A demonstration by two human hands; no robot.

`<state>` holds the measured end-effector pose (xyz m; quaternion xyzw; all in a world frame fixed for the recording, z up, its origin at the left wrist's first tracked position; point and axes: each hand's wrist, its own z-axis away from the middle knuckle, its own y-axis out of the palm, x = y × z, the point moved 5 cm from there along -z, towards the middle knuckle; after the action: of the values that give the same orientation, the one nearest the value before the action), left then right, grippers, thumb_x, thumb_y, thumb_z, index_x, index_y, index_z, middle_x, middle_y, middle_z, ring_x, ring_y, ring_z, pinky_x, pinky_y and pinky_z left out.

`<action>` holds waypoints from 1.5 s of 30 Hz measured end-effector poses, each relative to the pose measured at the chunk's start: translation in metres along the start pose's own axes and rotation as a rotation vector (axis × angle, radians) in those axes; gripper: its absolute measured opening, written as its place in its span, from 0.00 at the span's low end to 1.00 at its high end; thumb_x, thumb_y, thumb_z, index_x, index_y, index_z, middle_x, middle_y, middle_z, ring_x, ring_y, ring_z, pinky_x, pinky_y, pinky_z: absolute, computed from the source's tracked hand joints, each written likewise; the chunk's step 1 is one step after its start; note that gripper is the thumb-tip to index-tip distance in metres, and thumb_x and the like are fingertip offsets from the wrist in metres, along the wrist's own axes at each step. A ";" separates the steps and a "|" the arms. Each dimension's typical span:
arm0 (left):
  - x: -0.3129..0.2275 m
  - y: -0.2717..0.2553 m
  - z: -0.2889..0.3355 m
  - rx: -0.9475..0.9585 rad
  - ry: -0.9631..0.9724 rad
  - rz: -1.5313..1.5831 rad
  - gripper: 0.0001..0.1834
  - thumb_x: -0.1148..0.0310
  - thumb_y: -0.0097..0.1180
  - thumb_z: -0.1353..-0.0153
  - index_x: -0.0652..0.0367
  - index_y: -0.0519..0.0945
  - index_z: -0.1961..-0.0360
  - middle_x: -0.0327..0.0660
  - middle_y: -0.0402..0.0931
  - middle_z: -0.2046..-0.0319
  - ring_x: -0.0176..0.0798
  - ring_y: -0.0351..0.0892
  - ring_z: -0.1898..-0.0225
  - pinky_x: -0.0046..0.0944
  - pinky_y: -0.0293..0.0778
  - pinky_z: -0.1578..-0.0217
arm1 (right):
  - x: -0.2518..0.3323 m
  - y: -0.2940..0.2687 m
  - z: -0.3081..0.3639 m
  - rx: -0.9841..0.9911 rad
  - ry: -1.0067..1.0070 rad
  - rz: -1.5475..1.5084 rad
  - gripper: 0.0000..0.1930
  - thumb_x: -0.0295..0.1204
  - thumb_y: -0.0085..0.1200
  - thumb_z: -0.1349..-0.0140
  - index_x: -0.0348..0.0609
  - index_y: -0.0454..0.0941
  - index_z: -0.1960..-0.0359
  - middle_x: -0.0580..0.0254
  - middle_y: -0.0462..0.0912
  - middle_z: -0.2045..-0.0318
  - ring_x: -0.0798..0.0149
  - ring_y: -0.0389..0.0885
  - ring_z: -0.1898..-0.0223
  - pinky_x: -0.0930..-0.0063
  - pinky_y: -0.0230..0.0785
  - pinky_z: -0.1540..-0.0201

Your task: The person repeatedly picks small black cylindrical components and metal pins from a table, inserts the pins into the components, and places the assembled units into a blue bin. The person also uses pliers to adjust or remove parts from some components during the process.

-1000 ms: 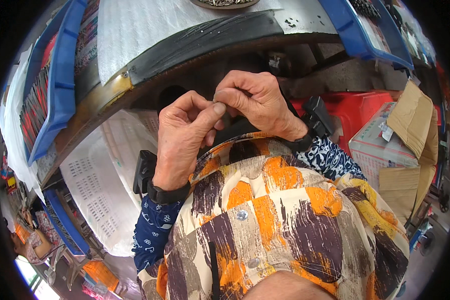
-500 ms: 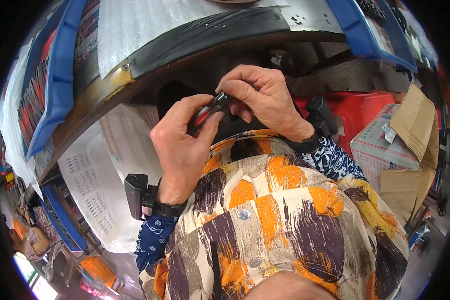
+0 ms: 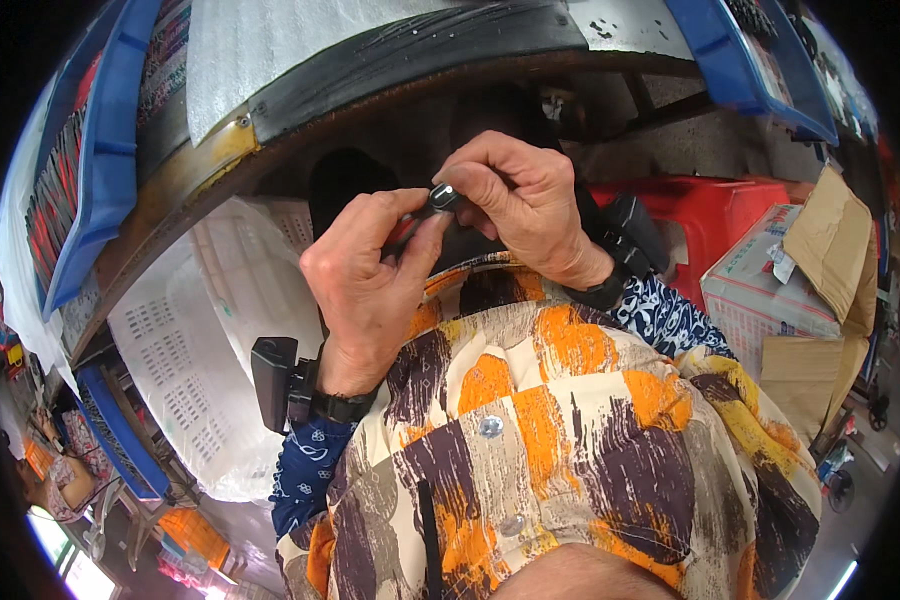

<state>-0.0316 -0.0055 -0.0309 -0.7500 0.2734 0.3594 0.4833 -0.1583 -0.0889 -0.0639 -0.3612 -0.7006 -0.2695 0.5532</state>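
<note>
Over my lap, in front of the bench edge, both hands meet on a small slim dark piece [image 3: 443, 197] with a rounded, shiny end. Its exact kind I cannot make out. My left hand [image 3: 368, 265] pinches its body between thumb and fingers, and most of its length is hidden there. The thumb and fingertips of my right hand [image 3: 523, 205] close on the rounded end from the other side.
The workbench edge [image 3: 410, 88] runs across ahead, with white foam sheet [image 3: 300, 50] on top. A blue bin [image 3: 110, 170] of red and dark slim pieces stands left, another blue bin [image 3: 715, 60] at right. Beside me are a red stool [image 3: 720, 205], a carton [image 3: 770, 275] and a white wrapped bundle [image 3: 195, 350].
The small piece has turned in my fingers: its red side showed before and is now out of sight. Both hands stay in nearly the same place.
</note>
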 end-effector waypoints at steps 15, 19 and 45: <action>0.000 0.007 -0.003 -0.028 0.058 0.030 0.10 0.79 0.66 0.50 0.65 0.82 0.65 0.40 0.78 0.75 0.29 0.75 0.75 0.28 0.72 0.72 | 0.002 0.001 0.001 -0.081 -0.128 0.017 0.09 0.32 0.54 0.34 0.37 0.79 0.66 0.69 0.79 0.77 0.81 0.71 0.81 0.88 0.63 0.80; 0.003 0.003 -0.007 -0.019 0.057 0.032 0.11 0.78 0.67 0.52 0.63 0.81 0.65 0.42 0.77 0.75 0.34 0.76 0.77 0.30 0.72 0.74 | -0.001 0.000 0.000 0.003 0.009 -0.036 0.10 0.32 0.53 0.33 0.37 0.79 0.66 0.70 0.78 0.77 0.82 0.69 0.82 0.88 0.61 0.81; -0.002 0.000 -0.003 -0.160 0.269 -0.239 0.14 0.77 0.67 0.57 0.57 0.82 0.66 0.40 0.78 0.73 0.40 0.78 0.74 0.35 0.74 0.74 | 0.001 0.005 -0.008 0.014 0.214 -0.034 0.08 0.31 0.56 0.36 0.37 0.80 0.65 0.65 0.80 0.74 0.76 0.77 0.74 0.86 0.72 0.71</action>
<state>-0.0317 -0.0086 -0.0284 -0.8545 0.2148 0.2166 0.4206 -0.1493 -0.0917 -0.0614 -0.3146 -0.6456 -0.3110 0.6225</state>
